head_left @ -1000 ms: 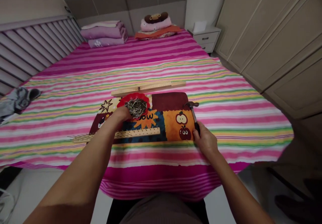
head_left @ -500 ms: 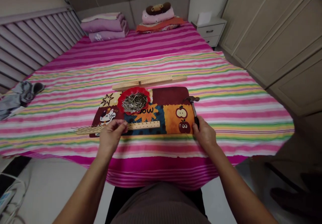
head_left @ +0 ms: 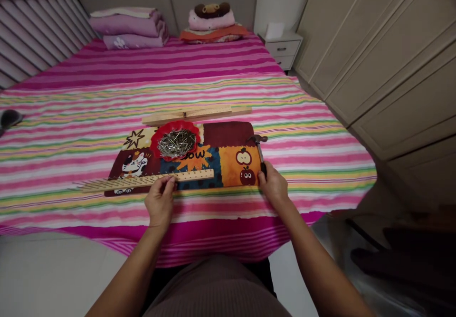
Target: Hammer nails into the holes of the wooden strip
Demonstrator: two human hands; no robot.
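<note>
A narrow wooden strip (head_left: 195, 175) lies across the near part of a patterned mat (head_left: 231, 135). Rows of nails stick up from it, longer and denser toward its left end. My left hand (head_left: 160, 202) is closed at the strip's near edge, thumb and fingers gripping it around its middle. In my right hand (head_left: 275, 186) is a hammer (head_left: 261, 151), held by its black handle. Its head rests at the mat's right side, beside the printed apples. A red scalloped bowl (head_left: 155, 145) full of loose nails sits on the mat beyond the strip.
More wooden strips (head_left: 210, 113) lie behind the mat on the striped bedspread (head_left: 313, 160). Folded purple bedding (head_left: 130, 27) and a pink stack (head_left: 212, 20) sit at the bed's head. A nightstand (head_left: 283, 48) and wardrobe doors (head_left: 356, 60) stand on the right.
The view has shifted, so the scene sits further left. My left hand has slid right along the strip and down to its near edge. The hammer stays in my right hand.
</note>
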